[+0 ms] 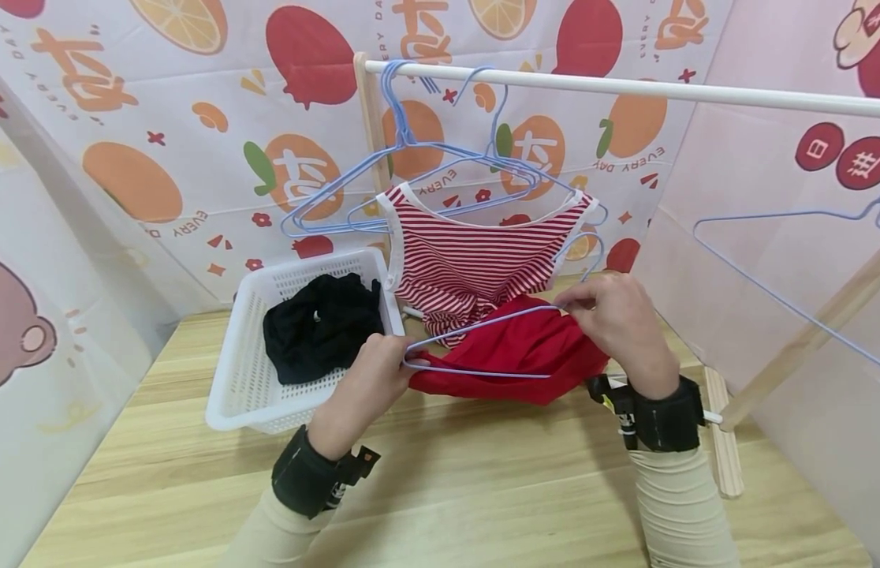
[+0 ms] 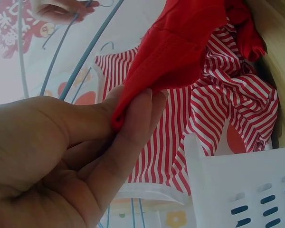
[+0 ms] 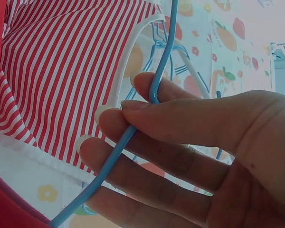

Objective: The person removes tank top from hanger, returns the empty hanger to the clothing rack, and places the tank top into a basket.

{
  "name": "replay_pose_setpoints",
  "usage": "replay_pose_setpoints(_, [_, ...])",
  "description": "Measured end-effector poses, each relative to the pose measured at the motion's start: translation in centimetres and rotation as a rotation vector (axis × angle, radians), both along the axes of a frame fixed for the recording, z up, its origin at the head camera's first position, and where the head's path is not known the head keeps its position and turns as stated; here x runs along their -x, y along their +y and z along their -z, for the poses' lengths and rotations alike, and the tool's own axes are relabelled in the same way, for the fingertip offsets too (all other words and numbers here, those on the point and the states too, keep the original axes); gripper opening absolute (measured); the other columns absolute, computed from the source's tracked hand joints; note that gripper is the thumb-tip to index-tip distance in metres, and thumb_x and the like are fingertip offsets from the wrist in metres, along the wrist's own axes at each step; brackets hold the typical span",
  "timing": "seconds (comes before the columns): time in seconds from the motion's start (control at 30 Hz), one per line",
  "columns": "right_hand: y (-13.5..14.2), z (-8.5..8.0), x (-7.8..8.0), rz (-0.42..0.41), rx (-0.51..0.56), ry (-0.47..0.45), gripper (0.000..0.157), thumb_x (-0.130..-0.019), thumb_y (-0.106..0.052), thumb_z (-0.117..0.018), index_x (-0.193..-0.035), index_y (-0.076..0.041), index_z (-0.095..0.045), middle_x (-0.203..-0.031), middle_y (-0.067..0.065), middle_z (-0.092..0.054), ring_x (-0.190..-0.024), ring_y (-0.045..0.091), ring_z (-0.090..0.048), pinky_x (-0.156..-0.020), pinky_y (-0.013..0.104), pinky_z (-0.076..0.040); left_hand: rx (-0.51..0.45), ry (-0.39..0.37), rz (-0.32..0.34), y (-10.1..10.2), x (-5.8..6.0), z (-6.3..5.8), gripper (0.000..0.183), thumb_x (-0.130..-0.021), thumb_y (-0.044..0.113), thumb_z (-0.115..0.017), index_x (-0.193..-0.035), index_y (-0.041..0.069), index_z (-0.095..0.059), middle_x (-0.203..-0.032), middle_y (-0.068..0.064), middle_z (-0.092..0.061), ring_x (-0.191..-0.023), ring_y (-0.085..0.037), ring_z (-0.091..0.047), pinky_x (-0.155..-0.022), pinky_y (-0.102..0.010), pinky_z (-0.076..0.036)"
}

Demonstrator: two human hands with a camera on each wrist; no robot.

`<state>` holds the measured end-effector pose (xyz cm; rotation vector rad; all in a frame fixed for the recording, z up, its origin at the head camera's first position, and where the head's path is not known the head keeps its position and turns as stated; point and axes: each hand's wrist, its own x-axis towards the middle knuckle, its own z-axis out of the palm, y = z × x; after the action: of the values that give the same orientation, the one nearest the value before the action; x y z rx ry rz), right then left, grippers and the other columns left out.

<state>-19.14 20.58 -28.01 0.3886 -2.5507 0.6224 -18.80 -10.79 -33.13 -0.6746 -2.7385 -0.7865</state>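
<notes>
My left hand [image 1: 379, 371] pinches the edge of a red garment [image 2: 166, 57] between thumb and fingers. My right hand [image 1: 617, 323] holds a blue wire hanger [image 3: 92, 187] near its bend, thumb and fingers against the wire. The hanger lies across the front of the garment, its left end by my left hand, its hook up at the right. How far the hanger sits inside the fabric I cannot tell. Just behind hangs a red-and-white striped sleeveless top [image 1: 475, 244] with white trim, its lower part bunched.
A white perforated basket [image 1: 230, 355] with a black garment [image 1: 322, 327] stands at the left. Several blue hangers [image 1: 404, 134] hang from a white rail [image 1: 624, 87]; one more hanger [image 1: 773, 213] is at the right. The rack's wooden leg [image 1: 802, 355] meets the wooden table [image 1: 482, 481].
</notes>
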Motion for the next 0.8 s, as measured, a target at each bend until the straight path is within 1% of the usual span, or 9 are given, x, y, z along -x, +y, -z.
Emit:
replay_pose_setpoints(0.13, [0.1, -0.1, -0.2, -0.004, -0.002, -0.011, 0.018, -0.089, 0.001, -0.072, -0.093, -0.01, -0.085, -0.082, 0.013, -0.078, -0.084, 0.033, -0.066, -0.071, 0.038, -0.046, -0.014, 0.001, 0.018, -0.1, 0.1, 0.0, 0.006, -0.088, -0.004, -0.076, -0.09, 0.001, -0.077, -0.082, -0.009, -0.077, -0.065, -0.014, -0.059, -0.065, -0.031, -0.059])
replay_pose_setpoints(0.33, [0.2, -0.3, -0.5, -0.019, 0.01, -0.033, 0.017, -0.089, 0.001, -0.074, -0.095, -0.01, -0.085, -0.083, 0.013, -0.078, -0.086, 0.032, -0.068, -0.07, 0.036, -0.047, -0.026, 0.012, 0.055, -0.5, 0.3, 0.1, 0.003, -0.09, 0.003, -0.077, -0.088, 0.005, -0.077, -0.077, -0.004, -0.075, -0.063, -0.012, -0.055, -0.062, -0.026, -0.051])
replay_pose_setpoints(0.43, [0.1, -0.3, -0.6, -0.038, 0.017, -0.026, 0.016, -0.088, 0.001, -0.075, -0.094, -0.01, -0.085, -0.082, 0.012, -0.078, -0.085, 0.032, -0.068, -0.07, 0.036, -0.048, -0.04, 0.01, 0.073, -0.5, 0.3, 0.4, 0.003, -0.091, 0.006, -0.076, -0.089, 0.006, -0.078, -0.077, -0.003, -0.075, -0.064, -0.011, -0.056, -0.063, -0.024, -0.05])
replay_pose_setpoints(0.57, [-0.2, -0.2, -0.7, -0.062, 0.002, 0.004, 0.017, -0.087, 0.002, -0.076, -0.092, -0.011, -0.085, -0.079, 0.01, -0.078, -0.078, 0.028, -0.068, -0.069, 0.036, -0.051, -0.061, 0.021, 0.1, -0.3, 0.4, 0.8, 0.003, -0.091, 0.005, -0.076, -0.088, 0.005, -0.078, -0.073, -0.001, -0.073, -0.063, -0.009, -0.054, -0.059, -0.023, -0.047])
replay_pose_setpoints(0.63, [-0.6, -0.1, -0.7, -0.079, -0.001, 0.007, 0.017, -0.087, 0.002, -0.076, -0.091, -0.011, -0.085, -0.079, 0.01, -0.078, -0.075, 0.026, -0.069, -0.069, 0.034, -0.052, -0.058, 0.04, 0.111, -0.2, 0.5, 1.1, 0.005, -0.091, 0.004, -0.076, -0.086, 0.005, -0.077, -0.068, -0.001, -0.07, -0.061, -0.01, -0.052, -0.057, -0.023, -0.045])
replay_pose_setpoints(0.7, [-1.1, 0.0, -0.6, -0.1, 0.003, -0.002, 0.016, -0.086, 0.002, -0.077, -0.091, -0.011, -0.085, -0.082, 0.01, -0.079, -0.073, 0.024, -0.069, -0.066, 0.032, -0.052, -0.04, 0.068, 0.112, -0.1, 0.6, 1.2, 0.006, -0.09, 0.004, -0.077, -0.084, 0.005, -0.077, -0.067, 0.0, -0.07, -0.061, -0.01, -0.053, -0.057, -0.024, -0.045])
replay_pose_setpoints(0.8, [-1.9, 0.1, -0.6, -0.133, 0.015, -0.036, 0.014, -0.087, 0.001, -0.077, -0.091, -0.01, -0.085, -0.084, 0.01, -0.079, -0.071, 0.021, -0.065, -0.061, 0.027, -0.046, -0.004, 0.102, 0.11, 0.2, 0.8, 1.5, 0.004, -0.088, 0.005, -0.079, -0.085, 0.003, -0.078, -0.071, -0.002, -0.073, -0.063, -0.011, -0.059, -0.06, -0.026, -0.05])
